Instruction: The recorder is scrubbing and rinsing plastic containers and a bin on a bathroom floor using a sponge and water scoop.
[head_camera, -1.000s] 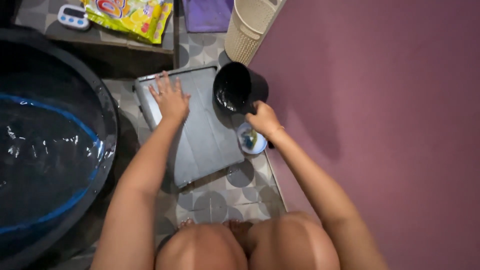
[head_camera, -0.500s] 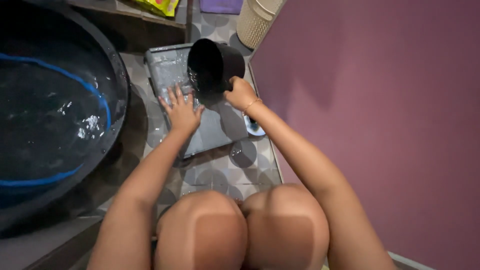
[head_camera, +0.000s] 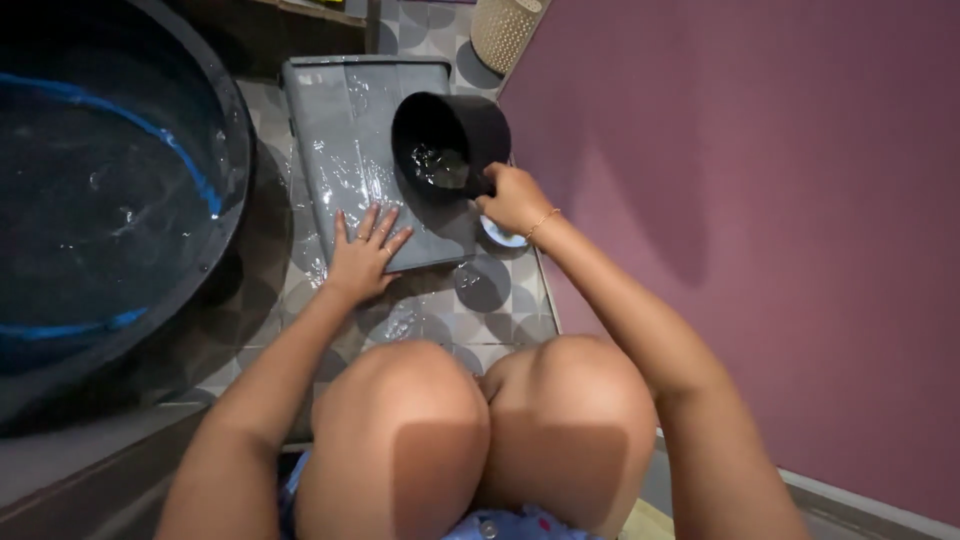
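From the head camera: the right hand (head_camera: 512, 198) grips the black bucket (head_camera: 450, 145) by its near side, tipped so its mouth faces the left hand and water shows inside. The bucket hangs over the right edge of the grey lid (head_camera: 372, 150), which lies flat on the tiled floor (head_camera: 500, 300) with its long axis running away from the person. The left hand (head_camera: 362, 255), fingers spread wide, presses flat on the lid's near edge, just below and left of the bucket.
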